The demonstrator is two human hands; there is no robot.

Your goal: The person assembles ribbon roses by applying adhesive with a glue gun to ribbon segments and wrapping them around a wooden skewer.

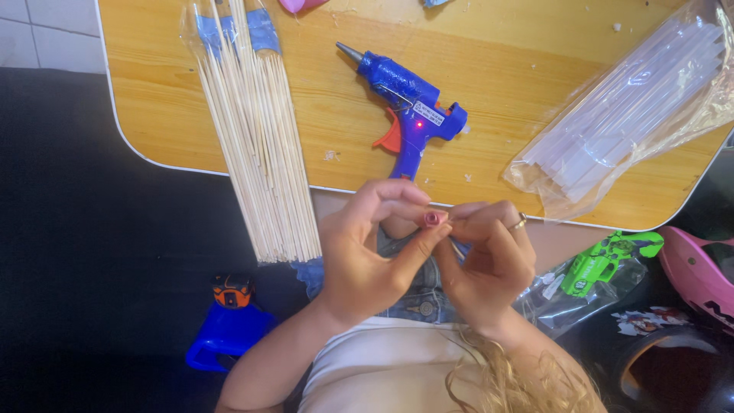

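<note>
From the head camera, looking down, two bare hands meet in the middle of the picture, just below the edge of a light wooden table (pixel 168 115). The left hand (pixel 367 252) and the right hand (pixel 489 256) both hold one small pink rolled-up piece (pixel 433 219), which looks like a tiny roll of soft material. The left thumb and first finger curl around it and pinch it from one side. The right fingers pinch it from the other side, closed tight on it. The right hand wears a thin ring (pixel 519 225). The little roll sits between the fingertips, above the person's lap and close to the table's edge.

On the table, just above the hands, lies a blue plastic glue gun with an orange trigger (pixel 409 107), on its side, its metal tip pointing up and left. A small red light shows on it. To the left lies a long bundle of thin pale wooden sticks in a clear bag (pixel 260 145), hanging over the table's edge. To the right lies a clear plastic bag of see-through glue sticks (pixel 627 115).

Down low on the left is a blue plastic toy with an orange top (pixel 225 329). On the right is a green toy in a clear wrapper (pixel 604 264), next to a pink helmet (pixel 699 271).
</note>
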